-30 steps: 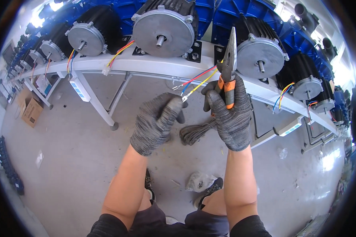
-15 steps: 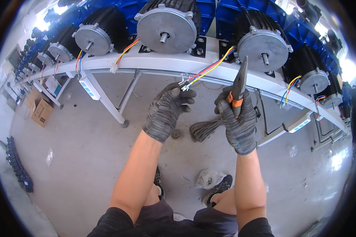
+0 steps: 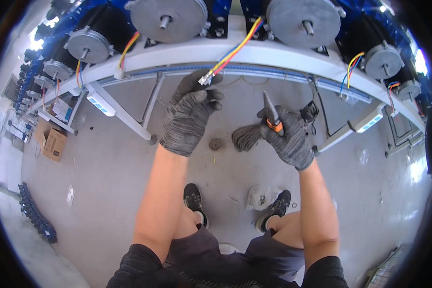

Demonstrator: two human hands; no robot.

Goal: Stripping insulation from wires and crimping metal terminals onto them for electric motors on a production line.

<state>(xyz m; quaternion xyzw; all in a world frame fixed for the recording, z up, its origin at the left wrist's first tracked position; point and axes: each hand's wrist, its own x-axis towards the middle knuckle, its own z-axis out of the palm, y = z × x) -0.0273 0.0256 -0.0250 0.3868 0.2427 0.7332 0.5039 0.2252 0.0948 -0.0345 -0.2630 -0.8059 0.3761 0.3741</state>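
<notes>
Wire bundle [image 3: 233,55], yellow/red/blue: crimped ends lie against left hand [image 3: 189,113] fingers; can't tell if pinched or just resting. Other end at the motor [image 3: 303,24] on the white counter [image 3: 187,54]. Right hand [image 3: 288,134] gripping pliers [image 3: 272,114], well apart from the wire ends. Vs half a second ago: ends were fanned out, now bunched; pliers' nose leaned right, now leans left. Dark cable coil [image 3: 247,138] on floor. Cardboard box [image 3: 53,141] has dark print, too small to read.
</notes>
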